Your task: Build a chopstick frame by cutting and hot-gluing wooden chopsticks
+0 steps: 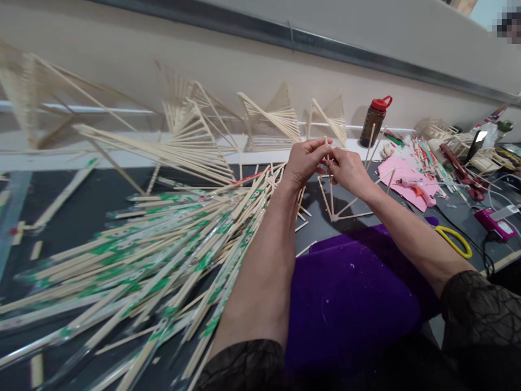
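My left hand [304, 161] and my right hand [349, 169] meet over the desk, their fingers closed on an upright wooden chopstick [331, 203]. The stick's tip shows just above my fingertips. It belongs to a small open frame of joined chopsticks [353, 215], whose near corner rests on the dark surface. More sticks of the frame rise on the right behind my right forearm. My fingers partly hide the point they pinch. Left of my forearm spreads a big pile of chopsticks [163, 255], many in clear wrappers with green print.
Twisted chopstick structures [268, 117] line the wall. A brown bottle [372, 122] with a red lid stands behind. On the right lie a glue gun [419, 190] on pink paper [396, 171], yellow-handled scissors [453, 241] and cords. Purple cloth [354, 293] covers the near edge.
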The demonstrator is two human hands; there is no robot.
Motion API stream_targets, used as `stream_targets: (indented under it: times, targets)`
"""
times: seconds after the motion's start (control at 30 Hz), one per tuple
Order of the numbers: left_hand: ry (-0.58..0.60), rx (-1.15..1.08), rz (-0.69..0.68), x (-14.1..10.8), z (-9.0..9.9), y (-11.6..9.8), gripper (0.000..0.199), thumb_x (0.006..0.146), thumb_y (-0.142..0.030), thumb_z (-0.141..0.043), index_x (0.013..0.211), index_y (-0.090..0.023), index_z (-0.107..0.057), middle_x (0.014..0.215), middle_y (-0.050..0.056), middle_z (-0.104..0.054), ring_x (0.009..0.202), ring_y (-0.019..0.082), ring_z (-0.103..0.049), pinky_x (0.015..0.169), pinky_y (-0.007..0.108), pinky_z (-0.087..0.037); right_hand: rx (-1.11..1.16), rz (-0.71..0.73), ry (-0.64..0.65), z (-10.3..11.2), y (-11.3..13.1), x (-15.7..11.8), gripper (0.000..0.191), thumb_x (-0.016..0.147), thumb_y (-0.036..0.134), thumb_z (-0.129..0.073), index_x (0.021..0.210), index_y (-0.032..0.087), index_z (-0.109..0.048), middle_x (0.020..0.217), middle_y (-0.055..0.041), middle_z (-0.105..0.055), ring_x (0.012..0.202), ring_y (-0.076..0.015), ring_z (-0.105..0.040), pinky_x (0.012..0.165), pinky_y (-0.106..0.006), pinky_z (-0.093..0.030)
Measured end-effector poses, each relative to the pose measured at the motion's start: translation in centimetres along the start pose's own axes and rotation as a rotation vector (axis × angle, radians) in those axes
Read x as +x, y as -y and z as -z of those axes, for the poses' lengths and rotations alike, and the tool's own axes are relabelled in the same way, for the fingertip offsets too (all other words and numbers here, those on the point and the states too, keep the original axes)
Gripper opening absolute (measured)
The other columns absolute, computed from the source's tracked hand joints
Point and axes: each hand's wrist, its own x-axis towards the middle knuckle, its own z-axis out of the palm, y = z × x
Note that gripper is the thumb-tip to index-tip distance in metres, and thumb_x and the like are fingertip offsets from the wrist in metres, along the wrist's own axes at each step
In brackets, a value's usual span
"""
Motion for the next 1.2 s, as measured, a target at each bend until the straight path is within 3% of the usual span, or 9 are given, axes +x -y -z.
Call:
stream_targets:
  times: [0.27, 0.5, 0.73, 0.97, 1.2]
  targets:
    - [0.016, -0.022, -0.017, -0.11, 0.28, -0.12, 0.041, 0.074, -0.043, -0.060, 0.096, -0.014, -0.078, 0.094, 0.007, -0.075, 0.070, 0.015, -0.068, 0.048, 0.019, -0.051, 0.004, -0.038, 0.002, -0.03, -0.17, -0.01, 0.019, 0.101, 0.023, -0.052, 0.092, 0.015, -0.067, 0.072, -0.0060, -0.070, 0.068, -0.0185, -0.070, 0.070, -0.029, -0.051]
    - [0.008, 0.008, -0.107, 0.28, 0.28, 0.65, 0.031, 0.071, -0.033, -0.061, 0.091, -0.016, -0.078, 0.081, 0.003, -0.073, 0.065, 0.013, -0.063, 0.049, 0.018, -0.051, 0.002, 0.004, 0.004, -0.11, -0.40, 0.04, 0.019, 0.099, 0.017, -0.049, 0.094, 0.016, -0.068, 0.073, -0.0047, -0.071, 0.071, -0.0178, -0.070, 0.073, -0.028, -0.052]
    - [-0.065, 0.023, -0.126, 0.38, 0.15, 0.77, 0.034, 0.077, -0.033, -0.062, 0.100, -0.015, -0.080, 0.085, 0.003, -0.076, 0.066, 0.013, -0.066, 0.050, 0.019, -0.051, -0.035, -0.010, 0.009, -0.04, 0.09, 0.01, 0.020, 0.098, 0.014, -0.048, 0.095, 0.014, -0.068, 0.077, -0.0063, -0.073, 0.070, -0.0184, -0.069, 0.076, -0.030, -0.051]
    - [-0.066, 0.072, -0.123, 0.38, -0.12, 0.52, 0.028, 0.078, -0.031, -0.062, 0.092, -0.015, -0.080, 0.077, 0.002, -0.074, 0.064, 0.014, -0.065, 0.051, 0.021, -0.052, -0.030, 0.006, -0.011, 0.09, -0.16, -0.19, 0.019, 0.097, 0.013, -0.048, 0.093, 0.015, -0.067, 0.073, -0.0053, -0.071, 0.073, -0.0192, -0.069, 0.076, -0.030, -0.051]
    - [-0.057, 0.093, -0.125, 0.24, -0.02, 0.47, 0.028, 0.078, -0.033, -0.063, 0.094, -0.016, -0.079, 0.083, 0.002, -0.076, 0.068, 0.014, -0.067, 0.054, 0.021, -0.053, -0.016, 0.002, -0.010, 0.12, -0.13, -0.35, 0.018, 0.097, 0.014, -0.049, 0.089, 0.017, -0.065, 0.071, -0.0042, -0.070, 0.073, -0.0190, -0.069, 0.079, -0.031, -0.052]
